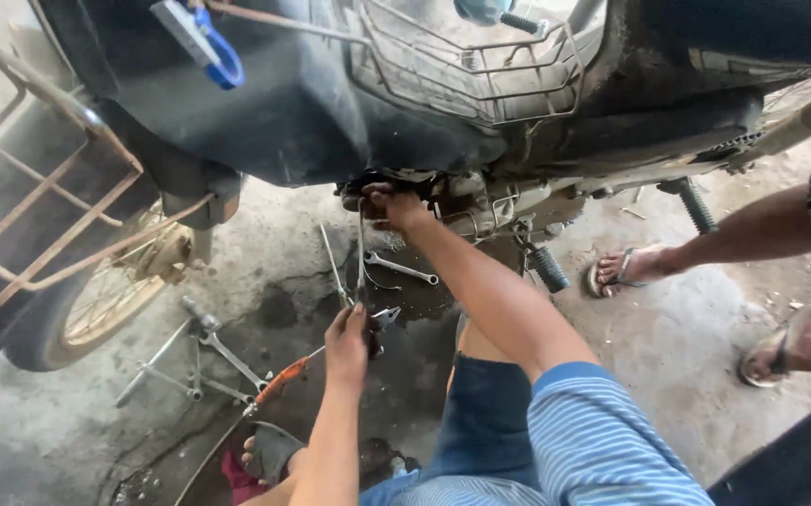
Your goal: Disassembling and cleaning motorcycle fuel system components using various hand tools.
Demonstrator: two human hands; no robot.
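I look down at a dark motorbike [330, 112] from its side. My right hand [391, 208] reaches up under the engine [480, 206], with the fingers on a greasy part there. Lower down, my left hand [349, 342] is closed around a thin metal cable or rod [360, 253] that runs up toward the engine. A tool with an orange handle [283, 379] lies just left of that hand. On the oily floor between the two hands lies a spanner [401, 269].
Several spanners and a cross wrench [194, 361] lie on the concrete floor by the front wheel [105, 300]. A rusty wire basket [30, 187] is at the left. Another person's sandalled feet [630, 267] stand at the right, near the footpeg [548, 267].
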